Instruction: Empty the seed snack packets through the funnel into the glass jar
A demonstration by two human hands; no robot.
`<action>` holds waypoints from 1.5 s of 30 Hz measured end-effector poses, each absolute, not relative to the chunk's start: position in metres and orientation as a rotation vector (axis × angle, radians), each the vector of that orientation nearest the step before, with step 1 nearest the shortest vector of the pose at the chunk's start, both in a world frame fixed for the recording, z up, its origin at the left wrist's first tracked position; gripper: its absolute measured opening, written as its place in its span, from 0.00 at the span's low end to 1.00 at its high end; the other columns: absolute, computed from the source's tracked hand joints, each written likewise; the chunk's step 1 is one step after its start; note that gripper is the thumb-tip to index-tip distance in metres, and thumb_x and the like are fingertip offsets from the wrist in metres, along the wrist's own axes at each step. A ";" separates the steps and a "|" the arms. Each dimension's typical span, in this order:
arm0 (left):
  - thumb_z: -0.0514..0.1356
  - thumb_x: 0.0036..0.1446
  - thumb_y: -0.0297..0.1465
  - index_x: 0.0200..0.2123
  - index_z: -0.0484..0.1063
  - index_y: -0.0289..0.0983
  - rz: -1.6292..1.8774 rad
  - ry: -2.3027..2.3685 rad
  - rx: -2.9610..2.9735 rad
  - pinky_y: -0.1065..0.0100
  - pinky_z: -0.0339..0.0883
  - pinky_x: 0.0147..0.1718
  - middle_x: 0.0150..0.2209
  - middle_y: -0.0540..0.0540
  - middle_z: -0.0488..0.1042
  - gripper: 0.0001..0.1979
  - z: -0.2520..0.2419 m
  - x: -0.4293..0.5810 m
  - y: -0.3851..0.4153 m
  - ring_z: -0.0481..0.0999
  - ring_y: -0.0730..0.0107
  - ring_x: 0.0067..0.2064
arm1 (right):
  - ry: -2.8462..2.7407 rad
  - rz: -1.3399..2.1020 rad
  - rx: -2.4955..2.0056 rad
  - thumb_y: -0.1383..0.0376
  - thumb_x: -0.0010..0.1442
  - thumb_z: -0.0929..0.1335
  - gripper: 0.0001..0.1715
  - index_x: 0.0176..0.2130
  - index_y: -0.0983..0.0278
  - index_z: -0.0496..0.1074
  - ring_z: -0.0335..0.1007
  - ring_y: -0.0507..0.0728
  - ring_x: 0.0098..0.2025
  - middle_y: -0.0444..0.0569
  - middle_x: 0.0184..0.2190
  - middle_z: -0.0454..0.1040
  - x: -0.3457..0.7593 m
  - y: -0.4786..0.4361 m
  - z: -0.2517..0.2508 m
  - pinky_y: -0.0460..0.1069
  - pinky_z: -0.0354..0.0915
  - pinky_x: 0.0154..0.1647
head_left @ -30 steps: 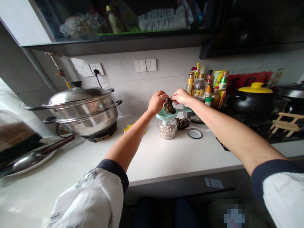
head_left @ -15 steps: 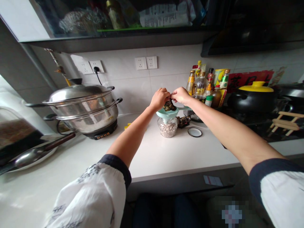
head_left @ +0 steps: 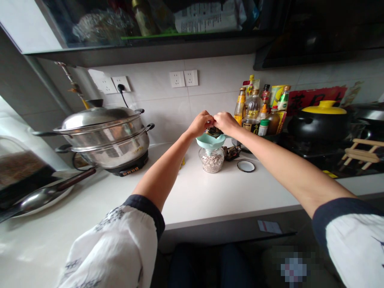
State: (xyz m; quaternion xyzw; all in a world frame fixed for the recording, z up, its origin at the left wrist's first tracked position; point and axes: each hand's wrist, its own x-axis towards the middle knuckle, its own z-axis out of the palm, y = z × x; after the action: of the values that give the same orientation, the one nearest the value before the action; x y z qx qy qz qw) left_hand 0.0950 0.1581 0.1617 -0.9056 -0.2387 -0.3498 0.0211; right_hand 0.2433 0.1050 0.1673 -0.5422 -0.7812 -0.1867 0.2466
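Observation:
Above a mint-green funnel (head_left: 211, 142), my left hand (head_left: 200, 124) and my right hand (head_left: 225, 122) come together, fingers pinched closed on a small dark packet (head_left: 215, 131). Most of the packet is hidden behind the hands. The funnel sits in the mouth of a clear glass jar (head_left: 211, 161), which holds pale, flaky bits. Right behind the jar lies another dark crumpled packet (head_left: 232, 152). A round lid (head_left: 246, 166) with a dark rim rests on the counter to the right of the jar.
A steel steamer pot (head_left: 103, 134) stands on the left, beside a ladle (head_left: 39, 198) on a plate. Sauce bottles (head_left: 253, 106) cluster behind the right hand. A black pot with a yellow lid (head_left: 324, 107) and a small wooden rack (head_left: 363, 154) are at the right. Cabinets hang overhead.
My right hand has turned and drawn in against my left hand. The packet has lifted and tilted away from the funnel, so more of the funnel shows.

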 end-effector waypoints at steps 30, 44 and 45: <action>0.55 0.53 0.27 0.31 0.68 0.37 -1.020 -0.785 -2.735 0.67 0.64 0.40 0.36 0.46 0.69 0.03 0.165 0.091 0.150 0.69 0.70 0.36 | -2.043 -0.337 -1.374 0.67 0.59 0.63 0.14 0.39 0.68 0.77 0.71 0.58 0.42 0.55 0.38 0.77 0.254 0.109 0.170 0.47 0.59 0.40; 0.51 0.60 0.29 0.33 0.65 0.40 -1.457 -0.861 -2.446 0.70 0.63 0.40 0.37 0.47 0.69 0.04 0.173 0.100 0.132 0.69 0.70 0.41 | -1.020 1.335 -1.183 0.50 0.63 0.60 0.23 0.43 0.67 0.67 0.73 0.55 0.28 0.54 0.30 0.73 0.255 0.093 0.163 0.50 0.73 0.28; 0.51 0.60 0.29 0.34 0.65 0.40 -1.459 -0.857 -2.443 0.70 0.63 0.41 0.38 0.47 0.69 0.05 0.172 0.101 0.129 0.69 0.70 0.41 | -1.020 1.391 -1.128 0.52 0.63 0.61 0.21 0.43 0.67 0.67 0.74 0.56 0.29 0.54 0.32 0.74 0.254 0.093 0.163 0.51 0.73 0.28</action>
State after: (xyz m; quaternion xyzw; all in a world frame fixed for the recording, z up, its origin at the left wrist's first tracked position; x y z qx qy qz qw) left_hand 0.1013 0.1293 0.1724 -0.8192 -0.2872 -0.4890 0.0849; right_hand 0.2542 0.0934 0.1630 -0.4693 -0.4246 0.5787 0.5143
